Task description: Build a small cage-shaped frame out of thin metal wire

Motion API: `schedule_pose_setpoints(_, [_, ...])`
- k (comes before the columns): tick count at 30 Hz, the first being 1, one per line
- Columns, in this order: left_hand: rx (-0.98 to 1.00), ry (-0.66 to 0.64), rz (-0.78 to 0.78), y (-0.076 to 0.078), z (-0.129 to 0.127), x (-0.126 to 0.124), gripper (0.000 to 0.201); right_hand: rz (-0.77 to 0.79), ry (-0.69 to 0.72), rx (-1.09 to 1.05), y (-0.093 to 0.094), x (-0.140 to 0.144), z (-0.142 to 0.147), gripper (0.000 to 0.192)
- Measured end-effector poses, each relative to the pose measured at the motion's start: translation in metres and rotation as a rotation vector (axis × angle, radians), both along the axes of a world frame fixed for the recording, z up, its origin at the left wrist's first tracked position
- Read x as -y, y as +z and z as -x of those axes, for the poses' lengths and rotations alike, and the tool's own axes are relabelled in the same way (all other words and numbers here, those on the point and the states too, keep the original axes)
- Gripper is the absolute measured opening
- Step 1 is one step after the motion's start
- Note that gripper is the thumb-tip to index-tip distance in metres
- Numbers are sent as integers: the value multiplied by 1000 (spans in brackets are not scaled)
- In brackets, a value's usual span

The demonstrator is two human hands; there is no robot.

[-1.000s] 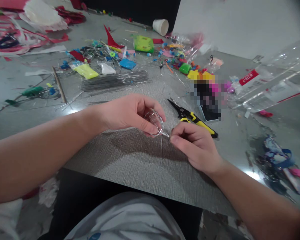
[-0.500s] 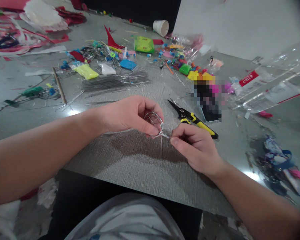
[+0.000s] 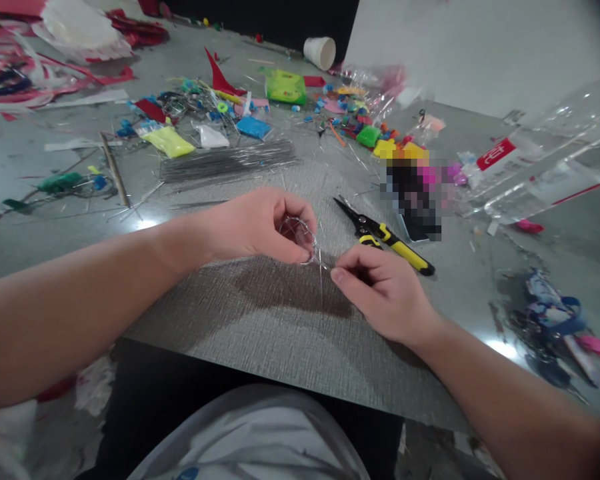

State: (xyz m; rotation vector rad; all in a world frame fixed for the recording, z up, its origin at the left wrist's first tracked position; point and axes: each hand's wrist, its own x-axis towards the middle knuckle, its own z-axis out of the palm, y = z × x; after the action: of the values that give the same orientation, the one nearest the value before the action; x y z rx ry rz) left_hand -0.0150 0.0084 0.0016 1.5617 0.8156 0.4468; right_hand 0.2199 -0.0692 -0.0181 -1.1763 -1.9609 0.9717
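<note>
A small round frame of bent silvery wire (image 3: 299, 230) is pinched between the thumb and fingers of my left hand (image 3: 267, 227). Wire ends stick out from its right side. My right hand (image 3: 380, 287) grips the tip of those ends between thumb and forefinger. One thin wire end points down between the hands, above the grey tabletop (image 3: 260, 333). Just beyond my right hand lie pliers (image 3: 380, 233) with black jaws and yellow-black handles. A bundle of straight thin wires (image 3: 230, 160) lies past my left hand.
Packets of coloured clay (image 3: 170, 141) and small coloured bits lie farther back. Clear plastic bottles (image 3: 545, 167) lie at the right, near a blurred phone (image 3: 420, 227). A white paper cup (image 3: 320, 53) lies tipped at the back. A brown stick (image 3: 115, 170) is at left.
Both hands have shifted slightly left with the wire frame. The gap between the frame and my right fingertips looks much the same, and both grips hold.
</note>
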Motion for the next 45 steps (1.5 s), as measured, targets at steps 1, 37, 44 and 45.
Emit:
schedule_pose_setpoints(1, [-12,2,-23,0,0,0,16,-3,-1,9,-1,0,0,18])
schedule_pose_setpoints(37, [-133,152,-201,2,4,-14,25,121,-249,-320,-10,-11,-2,17])
schedule_pose_setpoints(44, [-126,195,-208,2,2,-12,20,16,-251,-120,-7,-9,-2,14])
schedule_pose_setpoints(45, [-126,197,-211,1,2,-13,20,24,-245,-113,-7,-9,-3,15])
